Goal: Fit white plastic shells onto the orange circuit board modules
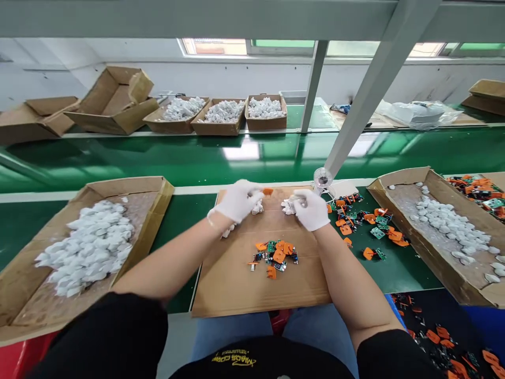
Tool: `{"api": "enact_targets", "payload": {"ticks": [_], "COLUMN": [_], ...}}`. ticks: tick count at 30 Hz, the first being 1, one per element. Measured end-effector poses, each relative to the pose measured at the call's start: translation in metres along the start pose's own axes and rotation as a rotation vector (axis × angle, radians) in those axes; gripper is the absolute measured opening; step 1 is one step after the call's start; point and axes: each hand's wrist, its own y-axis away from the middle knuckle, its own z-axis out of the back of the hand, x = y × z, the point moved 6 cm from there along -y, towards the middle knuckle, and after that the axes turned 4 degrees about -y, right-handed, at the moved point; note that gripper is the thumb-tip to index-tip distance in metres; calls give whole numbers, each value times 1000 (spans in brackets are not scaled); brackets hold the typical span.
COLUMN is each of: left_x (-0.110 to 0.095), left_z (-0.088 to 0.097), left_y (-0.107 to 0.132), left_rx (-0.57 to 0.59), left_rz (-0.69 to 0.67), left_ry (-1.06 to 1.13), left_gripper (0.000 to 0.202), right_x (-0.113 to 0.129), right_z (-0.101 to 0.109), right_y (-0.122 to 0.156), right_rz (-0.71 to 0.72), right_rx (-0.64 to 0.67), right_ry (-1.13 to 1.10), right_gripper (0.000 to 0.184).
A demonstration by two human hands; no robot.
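While gloved hands (236, 201) (311, 209) hold white pieces (257, 208), orange-and-green parts (276, 258) lie below.

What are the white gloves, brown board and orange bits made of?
The gloves look like soft white cloth: they wrinkle at the fingers. The board looks like cardboard, with a dull, papery brown surface. The orange bits seem to be smooth plastic, but they're small.

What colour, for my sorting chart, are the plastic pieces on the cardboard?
The plastic pieces are orange, clearest in the head view.

White cloth gloves (236, 200), smooth white plastic pieces (257, 208), matt cardboard sheet (236, 284), glossy green belt (118, 158), orange plastic parts (279, 256)
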Motion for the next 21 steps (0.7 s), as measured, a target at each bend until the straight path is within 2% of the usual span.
{"api": "enact_targets", "payload": {"ticks": [1, 3, 4, 6, 9, 12, 15, 18, 21], "left_x": [8, 19, 23, 30, 33, 30, 22, 12, 7], "left_z": [-1, -1, -6, -21, -45, -52, -41, -29, -29], "left_y": [-21, -64, -84, -113, -130, -124, -103, -65, -21], "left_rx": [125, 199, 237, 318, 416, 442, 414, 423, 450], "left_rz": [75, 145, 169, 204, 212, 185, 115, 36, 36], "left_ry": [-162, -249, -281, -340, -382, -396, -415, -441, -470], "left_gripper": [23, 22, 22, 20, 30, 42, 55, 58, 63], "right_x": [7, 18, 22, 25, 24, 19, 17, 18, 16], "right_z": [-10, -30, -38, -45, -49, -46, -41, -38, -38], "right_y": [2, 10, 13, 16, 13, 9, 8, 9, 9], "right_rz": [69, 197, 234, 237, 205, 167, 133, 139, 139], "right_rx": [136, 370, 440, 490, 501, 472, 432, 435, 450], "right_ry": [157, 442, 555, 695, 748, 727, 714, 733, 754], "right_gripper": [21, 26, 28, 28, 24, 24, 26, 27, 23]}}
